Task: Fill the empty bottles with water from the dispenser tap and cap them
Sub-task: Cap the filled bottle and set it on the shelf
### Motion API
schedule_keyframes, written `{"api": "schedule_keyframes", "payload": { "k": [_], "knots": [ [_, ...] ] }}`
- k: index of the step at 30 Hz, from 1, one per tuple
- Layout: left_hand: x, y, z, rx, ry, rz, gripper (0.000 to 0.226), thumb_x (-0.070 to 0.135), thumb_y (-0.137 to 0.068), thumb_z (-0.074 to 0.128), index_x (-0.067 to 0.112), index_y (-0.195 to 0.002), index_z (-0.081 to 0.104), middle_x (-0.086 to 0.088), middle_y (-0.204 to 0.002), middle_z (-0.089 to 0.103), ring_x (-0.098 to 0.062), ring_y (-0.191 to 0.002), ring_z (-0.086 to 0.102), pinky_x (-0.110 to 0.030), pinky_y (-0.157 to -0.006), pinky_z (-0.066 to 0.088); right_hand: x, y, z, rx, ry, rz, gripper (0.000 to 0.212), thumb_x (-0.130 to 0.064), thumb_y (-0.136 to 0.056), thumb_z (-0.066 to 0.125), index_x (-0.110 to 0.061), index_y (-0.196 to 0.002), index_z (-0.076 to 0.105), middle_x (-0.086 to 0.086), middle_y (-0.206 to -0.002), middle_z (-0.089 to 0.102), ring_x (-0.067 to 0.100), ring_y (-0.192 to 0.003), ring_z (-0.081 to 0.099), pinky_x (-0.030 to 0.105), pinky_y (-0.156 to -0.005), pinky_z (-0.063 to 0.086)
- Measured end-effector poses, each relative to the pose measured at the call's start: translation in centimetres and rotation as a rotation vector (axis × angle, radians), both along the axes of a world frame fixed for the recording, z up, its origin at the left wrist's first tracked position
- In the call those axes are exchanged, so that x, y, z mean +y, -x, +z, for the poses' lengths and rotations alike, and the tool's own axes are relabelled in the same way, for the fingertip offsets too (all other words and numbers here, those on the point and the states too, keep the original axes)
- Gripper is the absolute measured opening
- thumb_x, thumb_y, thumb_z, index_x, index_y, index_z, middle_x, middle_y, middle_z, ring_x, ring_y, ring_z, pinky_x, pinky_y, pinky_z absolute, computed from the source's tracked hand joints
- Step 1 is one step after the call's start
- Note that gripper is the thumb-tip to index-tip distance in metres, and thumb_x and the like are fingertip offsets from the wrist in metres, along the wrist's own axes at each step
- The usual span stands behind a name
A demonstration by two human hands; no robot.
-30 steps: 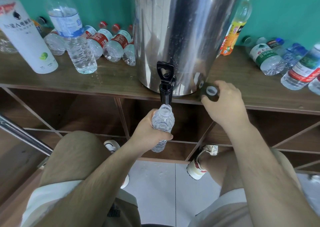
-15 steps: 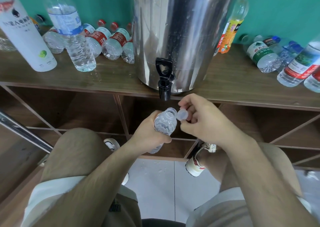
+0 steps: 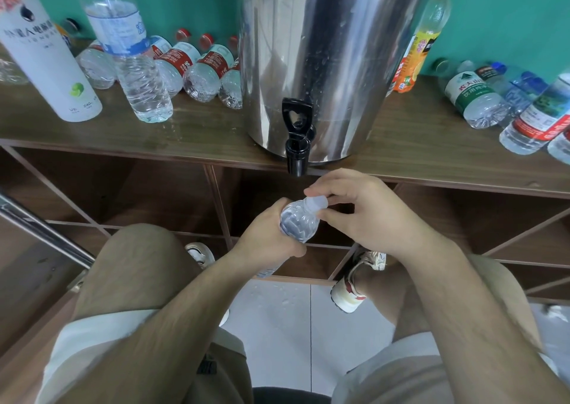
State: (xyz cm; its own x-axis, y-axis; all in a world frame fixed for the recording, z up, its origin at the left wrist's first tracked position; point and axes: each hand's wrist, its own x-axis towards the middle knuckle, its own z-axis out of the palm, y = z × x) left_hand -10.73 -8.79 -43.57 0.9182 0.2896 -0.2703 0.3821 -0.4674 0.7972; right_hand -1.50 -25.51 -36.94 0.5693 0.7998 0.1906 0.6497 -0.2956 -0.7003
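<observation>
My left hand (image 3: 267, 239) grips a small clear water bottle (image 3: 298, 224) just below the black tap (image 3: 296, 140) of the steel dispenser (image 3: 320, 58). The bottle is tilted towards the right. On its neck sits a white cap (image 3: 316, 203), pinched between the thumb and fingers of my right hand (image 3: 362, 215). My left palm hides the bottle's lower part.
The dispenser stands on a wooden shelf (image 3: 200, 135). Left of it are a tall white bottle (image 3: 46, 55), an upright clear bottle (image 3: 129, 55) and several lying red-labelled bottles (image 3: 197, 67). Right of it stand an orange drink bottle (image 3: 419, 39) and several more bottles (image 3: 475, 95). Open cubbies lie below.
My right hand took the cap from the shelf edge beside the dispenser, brought it to the bottle and set it on the neck. The bottle moved down from the tap and tilted.
</observation>
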Motion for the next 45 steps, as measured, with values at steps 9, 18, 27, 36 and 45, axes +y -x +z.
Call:
{"api": "schedule_keyframes", "payload": {
  "k": [9,18,27,36,45],
  "knots": [
    [0.1,0.5,0.5,-0.005,-0.043,-0.076,0.067,0.008,-0.072,0.087,0.019,-0.128,0.053,-0.001,-0.112,0.063,-0.021,-0.102,0.065,-0.032,-0.085,0.059,0.7,0.2,0.7,-0.104,0.433,-0.148,0.036,-0.060,-0.097,0.060,-0.026,-0.091,0.069,-0.007,-0.085,0.062,0.013,-0.078,0.061,0.035,-0.066,0.051],
    [0.4,0.4,0.5,0.004,0.104,-0.110,0.063,0.006,-0.071,0.087,0.020,-0.124,0.056,-0.002,-0.110,0.065,-0.020,-0.103,0.066,-0.035,-0.089,0.057,-0.4,0.5,0.7,-0.126,0.336,-0.068,0.020,-0.044,-0.100,0.059,-0.037,-0.118,0.057,-0.014,-0.088,0.061,0.005,-0.080,0.059,0.033,-0.069,0.051],
    [0.5,0.5,0.1,0.018,0.103,-0.067,0.065,0.006,-0.068,0.088,0.022,-0.123,0.057,-0.001,-0.109,0.065,-0.020,-0.100,0.066,-0.033,-0.085,0.057,1.0,0.5,0.3,-0.117,0.415,-0.020,0.007,-0.034,-0.107,0.051,-0.028,-0.104,0.050,-0.014,-0.084,0.050,0.005,-0.080,0.050,0.031,-0.067,0.035],
    [0.4,1.1,0.0,0.004,0.203,-0.041,0.055,0.002,-0.066,0.085,0.032,-0.105,0.060,0.001,-0.097,0.071,-0.016,-0.089,0.071,-0.022,-0.068,0.054,1.9,0.7,0.0,-0.451,0.500,-0.016,0.044,-0.065,-0.100,0.014,-0.028,-0.096,0.037,-0.012,-0.084,0.043,0.014,-0.083,0.042,0.033,-0.068,0.030],
    [-0.4,1.3,-0.8,-0.096,0.104,0.008,0.054,0.010,-0.073,0.088,0.020,-0.117,0.058,0.000,-0.102,0.069,-0.017,-0.094,0.069,-0.025,-0.080,0.054,2.0,1.2,-0.3,-0.454,0.371,-0.095,0.048,-0.067,-0.097,0.028,-0.028,-0.069,0.026,-0.006,-0.063,0.040,0.014,-0.059,0.037,0.027,-0.052,0.020]
  ]
}}
